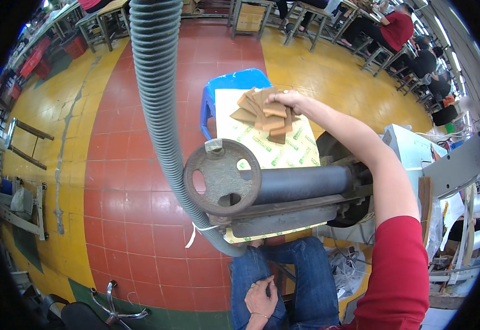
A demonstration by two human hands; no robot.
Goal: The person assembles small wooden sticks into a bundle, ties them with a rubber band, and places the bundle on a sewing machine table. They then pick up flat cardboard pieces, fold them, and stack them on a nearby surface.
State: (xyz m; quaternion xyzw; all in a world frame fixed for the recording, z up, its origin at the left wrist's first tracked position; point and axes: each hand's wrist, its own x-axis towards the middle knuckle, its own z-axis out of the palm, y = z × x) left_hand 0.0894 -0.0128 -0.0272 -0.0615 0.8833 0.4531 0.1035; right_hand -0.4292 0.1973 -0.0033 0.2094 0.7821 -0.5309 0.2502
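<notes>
My right hand reaches out over a blue plastic stool and grips a flat brown piece at the top of a fanned-out pile. The pieces look like cut leather or board; whether I pinch one or several is hidden. Under the pile lies a cream sheet with green print. My left hand rests on my jeans-covered thigh, its fingers curled together with nothing visible in them. Between me and the stool stands a machine with a dark roller and a round metal wheel.
A grey corrugated hose hangs down beside the wheel. At right stand a pale machine housing and upright brown strips. A chair base sits at lower left. People sit at benches farther off.
</notes>
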